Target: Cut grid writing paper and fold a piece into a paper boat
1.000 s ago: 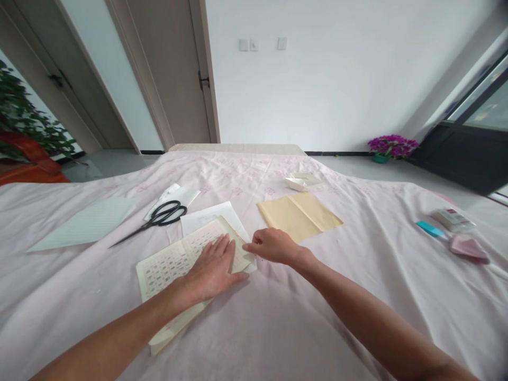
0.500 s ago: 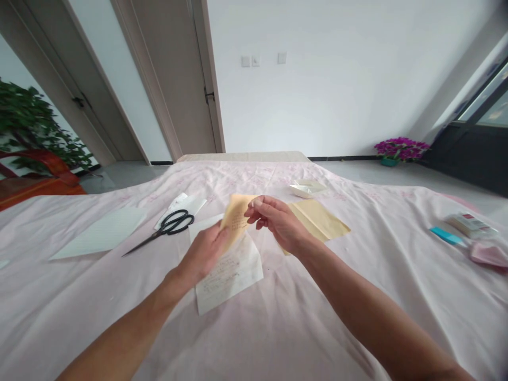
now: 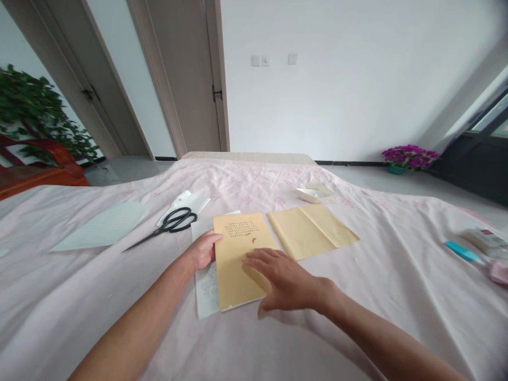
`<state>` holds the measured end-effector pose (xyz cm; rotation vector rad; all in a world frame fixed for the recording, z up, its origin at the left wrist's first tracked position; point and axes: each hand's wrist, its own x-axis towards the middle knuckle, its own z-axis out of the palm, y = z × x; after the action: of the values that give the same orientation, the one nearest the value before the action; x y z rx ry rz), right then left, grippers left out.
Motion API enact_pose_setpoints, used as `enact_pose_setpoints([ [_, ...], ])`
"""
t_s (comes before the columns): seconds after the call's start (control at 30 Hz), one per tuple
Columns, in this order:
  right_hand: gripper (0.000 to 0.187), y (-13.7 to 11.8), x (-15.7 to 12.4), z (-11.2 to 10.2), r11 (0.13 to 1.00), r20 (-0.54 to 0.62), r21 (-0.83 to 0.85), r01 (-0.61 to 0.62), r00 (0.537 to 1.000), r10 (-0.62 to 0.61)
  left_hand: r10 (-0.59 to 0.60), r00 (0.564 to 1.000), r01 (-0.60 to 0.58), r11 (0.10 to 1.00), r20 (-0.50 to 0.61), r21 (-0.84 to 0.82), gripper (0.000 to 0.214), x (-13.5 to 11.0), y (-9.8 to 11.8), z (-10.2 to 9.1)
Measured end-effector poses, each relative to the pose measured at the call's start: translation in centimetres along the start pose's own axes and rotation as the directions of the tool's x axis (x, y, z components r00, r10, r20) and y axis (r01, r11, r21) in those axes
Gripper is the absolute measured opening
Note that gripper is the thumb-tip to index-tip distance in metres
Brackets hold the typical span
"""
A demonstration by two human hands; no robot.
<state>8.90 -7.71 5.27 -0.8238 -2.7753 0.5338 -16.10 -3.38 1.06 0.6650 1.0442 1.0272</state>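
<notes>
A tan booklet [image 3: 234,270] with lines of dark print and a small red mark lies in front of me, on top of a white written sheet [image 3: 206,301]. My left hand [image 3: 205,250] pinches the booklet's left edge between thumb and fingers. Spread over its lower right part is my right hand [image 3: 288,278], palm down, fingers apart; whether the palm presses on the cover I cannot tell. Just right of the booklet rests a creased sheet of brown paper [image 3: 315,230].
Black-handled scissors [image 3: 174,221] lie at the left by a lined sheet [image 3: 103,227] and some white paper [image 3: 192,203]. A folded paper tray [image 3: 317,193] stands farther back. On the right are a blue object [image 3: 462,251] and a clear pack [image 3: 486,241]. A pink-patterned cloth [image 3: 381,296] covers the surface.
The booklet has come down from a tilted, raised position to lie flat, its cover facing up. My right hand has moved down from its top edge and its fingers have spread.
</notes>
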Motion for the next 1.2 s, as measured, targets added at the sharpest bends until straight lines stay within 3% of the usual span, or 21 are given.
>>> enact_pose_setpoints([
  [0.13,0.069,-0.1,-0.2,1.2,0.999,0.059,-0.032,-0.008,0.998,0.010,0.050,0.997,-0.048,0.999,0.062,-0.023,0.048,0.1,-0.1,-1.0],
  [0.33,0.038,-0.9,0.0,0.3,0.994,0.098,-0.111,0.009,0.995,0.002,0.026,0.996,-0.027,1.000,0.086,0.002,0.050,0.2,0.1,-1.4],
  [0.6,0.018,0.2,0.6,-0.6,0.996,0.124,-0.046,-0.071,0.989,0.077,-0.001,0.996,-0.001,1.000,0.093,0.030,0.049,-0.1,0.4,-1.2],
  [0.73,0.024,-0.5,0.7,-0.3,0.992,0.098,-0.072,-0.104,0.989,0.111,0.016,0.995,-0.016,1.000,0.100,0.000,0.048,0.0,0.3,-1.4],
  [0.87,0.036,-2.2,1.1,1.2,0.989,0.076,-0.141,-0.045,0.996,0.056,0.041,0.992,-0.039,0.999,0.115,-0.015,0.050,0.2,0.0,-1.6],
  [1.03,0.022,-3.8,2.4,3.0,0.971,0.074,-0.240,-0.002,0.997,0.020,0.051,0.991,-0.052,0.999,0.124,0.011,0.051,0.7,-0.3,-2.0],
  [1.2,0.020,-3.5,2.9,2.9,0.972,0.068,-0.237,0.002,0.998,0.014,0.044,0.994,-0.046,0.999,0.101,0.024,0.050,0.9,-0.3,-2.1],
])
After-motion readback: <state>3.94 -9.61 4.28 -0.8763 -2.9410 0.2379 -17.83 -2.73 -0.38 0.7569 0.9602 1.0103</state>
